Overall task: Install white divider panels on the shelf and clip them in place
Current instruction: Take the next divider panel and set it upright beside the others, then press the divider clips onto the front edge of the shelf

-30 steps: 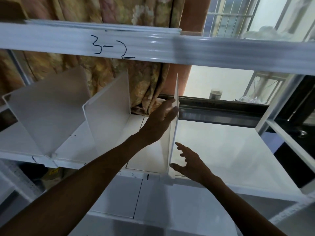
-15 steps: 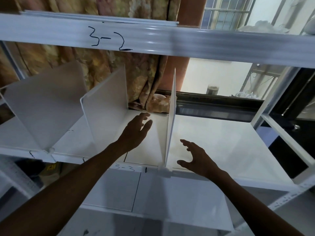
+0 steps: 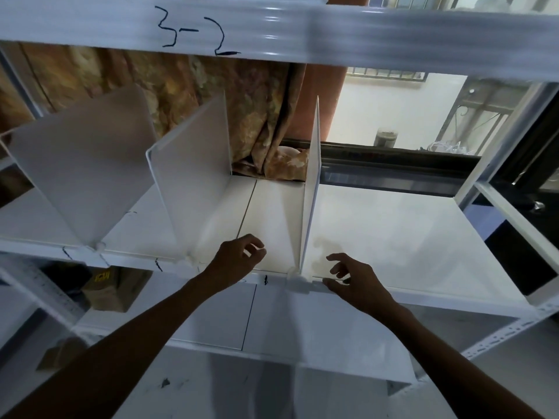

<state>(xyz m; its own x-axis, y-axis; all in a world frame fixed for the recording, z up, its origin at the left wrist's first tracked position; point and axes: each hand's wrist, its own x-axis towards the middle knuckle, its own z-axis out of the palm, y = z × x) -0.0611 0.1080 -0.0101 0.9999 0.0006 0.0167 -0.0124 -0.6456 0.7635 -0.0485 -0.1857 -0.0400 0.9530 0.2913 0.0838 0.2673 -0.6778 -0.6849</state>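
Three white divider panels stand upright on the white shelf [image 3: 393, 237]: a left panel [image 3: 81, 176], a middle panel [image 3: 193, 182] and a thin right panel [image 3: 311, 189] seen edge-on. A small white clip [image 3: 298, 281] sits at the right panel's front foot on the shelf edge. My left hand [image 3: 239, 258] hovers just left of that panel near the front edge, fingers loosely curled and holding nothing. My right hand [image 3: 354, 279] is just right of the clip, fingers spread, thumb at the shelf's front lip.
The beam above [image 3: 272, 28] bears the handwritten mark "3-2". A patterned curtain [image 3: 242, 116] and a window [image 3: 393, 122] lie behind the shelf. A lower shelf [image 3: 272, 322] sits beneath, with a cardboard box [image 3: 112, 288] at the lower left. A metal upright [image 3: 514, 140] bounds the right side.
My left hand let go of the right panel's top edge and dropped back toward the shelf's front edge. The right hand shifted slightly toward the clip. The panel stands by itself.
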